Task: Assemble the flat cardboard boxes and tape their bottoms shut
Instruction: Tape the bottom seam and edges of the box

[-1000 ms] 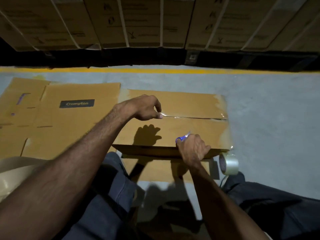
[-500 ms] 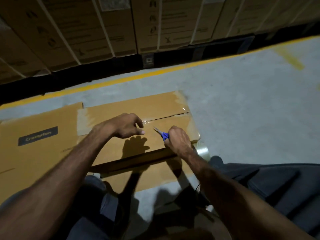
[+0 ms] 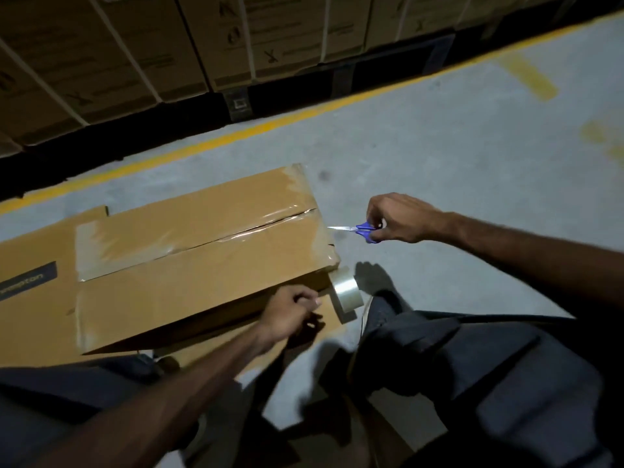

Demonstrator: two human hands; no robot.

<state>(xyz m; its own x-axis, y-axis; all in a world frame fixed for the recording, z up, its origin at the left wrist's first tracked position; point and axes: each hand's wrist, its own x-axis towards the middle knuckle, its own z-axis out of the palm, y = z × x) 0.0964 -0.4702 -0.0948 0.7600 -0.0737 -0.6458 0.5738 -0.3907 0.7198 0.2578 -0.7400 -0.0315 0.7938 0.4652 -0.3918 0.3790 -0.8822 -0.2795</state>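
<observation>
now the cardboard box (image 3: pixel 202 265) lies on the floor, clear tape along its seam. just right of the box, the right hand (image 3: pixel 398 217) grips blue scissors (image 3: pixel 358 230). left hand (image 3: pixel 290 312), fingers curled, at the box's near edge beside the tape roll (image 3: pixel 346 292); whether it pinches anything, cannot tell.

A dark label (image 3: pixel 28 280) on the flat cardboard sheet (image 3: pixel 37 319) at the left edge bore pale lettering cut off by the frame, of which only "mpton" could be read, while the print on the stacked cartons (image 3: pixel 236 38) behind was too dim to read.
</observation>
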